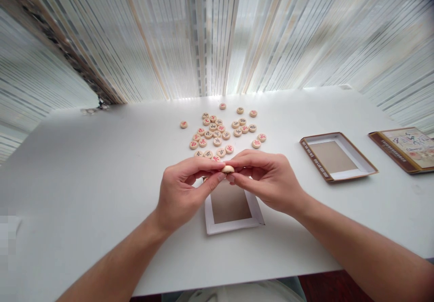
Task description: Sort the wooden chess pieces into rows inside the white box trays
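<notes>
Between the fingertips of both hands is a round, pale wooden Chinese chess piece (pixel 228 169), seen nearly edge-on. My left hand (pixel 185 186) pinches it from the left with thumb and fingers. My right hand (pixel 267 175) pinches it from the right in the same way. Below them lies a shallow cardboard box tray (pixel 233 228), white-rimmed with a brown-grey bottom; the hands hide its far part. Just beyond the hands, several more chess pieces (pixel 217 141) with red or black characters lie scattered on the table, a few partly covered by my fingers.
On the right of the white table (pixel 101 193) sits an open box tray (pixel 334 157) with brown sides. Farther right lies a printed box lid or board (pixel 410 146). A striped string curtain (pixel 217 35) hangs along the table's far edge.
</notes>
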Demonstrator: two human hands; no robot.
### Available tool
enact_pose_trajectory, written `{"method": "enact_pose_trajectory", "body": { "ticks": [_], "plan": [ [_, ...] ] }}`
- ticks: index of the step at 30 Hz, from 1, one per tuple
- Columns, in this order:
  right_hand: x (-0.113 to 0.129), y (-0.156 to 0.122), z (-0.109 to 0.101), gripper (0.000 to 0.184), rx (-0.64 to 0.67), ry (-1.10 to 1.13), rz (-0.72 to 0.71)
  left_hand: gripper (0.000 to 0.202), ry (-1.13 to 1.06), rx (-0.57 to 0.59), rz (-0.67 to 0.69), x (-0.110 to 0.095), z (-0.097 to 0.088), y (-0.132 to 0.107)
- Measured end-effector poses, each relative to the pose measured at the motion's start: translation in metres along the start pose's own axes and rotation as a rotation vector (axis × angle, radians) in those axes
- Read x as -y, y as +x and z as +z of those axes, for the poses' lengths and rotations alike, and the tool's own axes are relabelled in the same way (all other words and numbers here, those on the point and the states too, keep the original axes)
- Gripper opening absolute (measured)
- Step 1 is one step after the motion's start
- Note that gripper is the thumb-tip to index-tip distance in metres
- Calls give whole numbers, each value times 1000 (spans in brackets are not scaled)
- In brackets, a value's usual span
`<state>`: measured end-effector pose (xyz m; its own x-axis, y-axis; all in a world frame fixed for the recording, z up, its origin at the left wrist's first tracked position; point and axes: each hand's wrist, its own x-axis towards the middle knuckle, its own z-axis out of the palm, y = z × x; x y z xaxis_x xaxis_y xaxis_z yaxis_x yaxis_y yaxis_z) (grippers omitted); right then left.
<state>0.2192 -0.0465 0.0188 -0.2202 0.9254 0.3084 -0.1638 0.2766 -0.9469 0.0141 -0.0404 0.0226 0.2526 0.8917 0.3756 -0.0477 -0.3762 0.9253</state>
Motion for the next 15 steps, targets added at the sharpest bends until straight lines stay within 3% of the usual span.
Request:
{"method": "enact_pose_trajectory", "body": {
  "ticks": [4, 9, 15],
  "plan": [
    [-1, -1, 0, 21, -29, -17, -21, 21, 6, -15, -25, 0, 0, 0],
    [-1, -1, 2, 34, -53, 110, 99, 28, -49, -50, -106, -1, -1, 1],
    [3, 3, -1, 30, 3, 213, 201, 23, -103, -77, -172, -3, -2, 2]
  ]
}}
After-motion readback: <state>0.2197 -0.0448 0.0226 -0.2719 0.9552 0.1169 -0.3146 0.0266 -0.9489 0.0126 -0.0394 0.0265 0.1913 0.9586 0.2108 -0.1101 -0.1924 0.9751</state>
